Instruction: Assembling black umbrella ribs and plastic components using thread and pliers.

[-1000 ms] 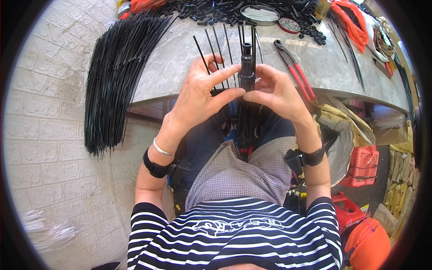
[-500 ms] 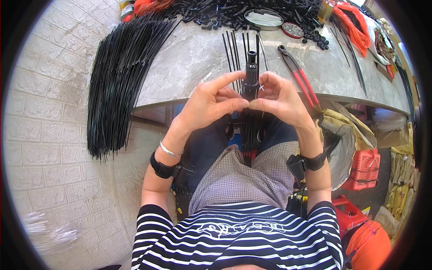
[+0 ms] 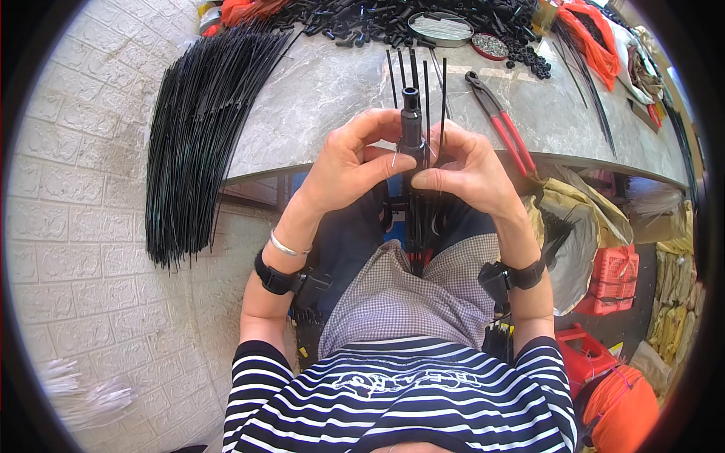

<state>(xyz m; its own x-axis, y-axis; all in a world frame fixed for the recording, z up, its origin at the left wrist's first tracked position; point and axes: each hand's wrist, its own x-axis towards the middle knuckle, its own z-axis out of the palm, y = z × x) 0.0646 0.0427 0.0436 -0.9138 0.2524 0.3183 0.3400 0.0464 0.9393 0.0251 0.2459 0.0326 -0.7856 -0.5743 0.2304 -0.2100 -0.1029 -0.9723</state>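
Upright over my lap, at the table's front edge, stands a black stepped tube (image 3: 410,124) with a hollow top. My left hand (image 3: 361,158) is closed on its left side, thumb and fingers around the wider part. My right hand (image 3: 470,162) pinches near its right side, thumb at the tube and the fingers partly hidden behind it. Several thin black rods (image 3: 443,90) rise around and behind the tube. A short thin white strip (image 3: 393,159) sticks out by my left thumb. The lower part of the tube merges with dark rods between my knees.
Red-handled cutters (image 3: 506,132) lie on the grey table (image 3: 302,113) to the right. A thick bundle of black rods (image 3: 200,143) hangs over its left edge. Behind are heaped black tube pieces (image 3: 355,23), a dish of white strips (image 3: 442,29) and a small red-rimmed dish (image 3: 489,47).
The tube's top has shifted slightly left, and the rods now spread differently around it. My left thumb has moved up onto the tube; the two thumbs have drawn apart.
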